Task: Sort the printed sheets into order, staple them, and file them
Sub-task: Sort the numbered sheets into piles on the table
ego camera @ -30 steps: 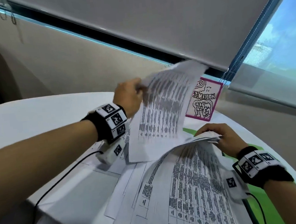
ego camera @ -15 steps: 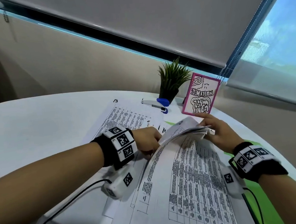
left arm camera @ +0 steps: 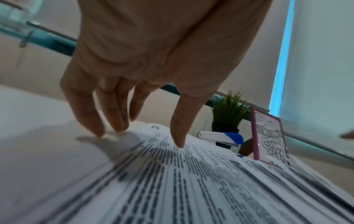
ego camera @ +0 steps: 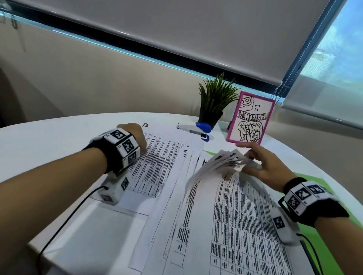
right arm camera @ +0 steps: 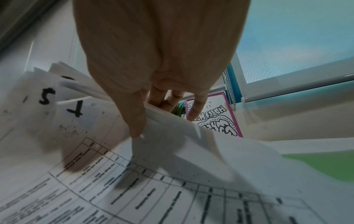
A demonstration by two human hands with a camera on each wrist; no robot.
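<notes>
Printed table sheets cover the white table. One sheet, hand-marked 13 at its far corner, lies flat on the left pile. My left hand rests on it, and the straight fingertips touch the paper. The right stack lies nearer me. My right hand pinches its lifted, fanned far corners, with the thumb on this side of the bundle and the fingers behind it. A white and blue stapler lies beyond the left sheet.
A small potted plant and a pink-framed card stand at the table's far edge by the window. Something flat and green shows under the right stack. Wrist-camera cables run off the near edge.
My left hand laid the sheet it held up onto the left pile and slid to that sheet's far end. My right hand stayed on the lifted corners, which are fanned wider now.
</notes>
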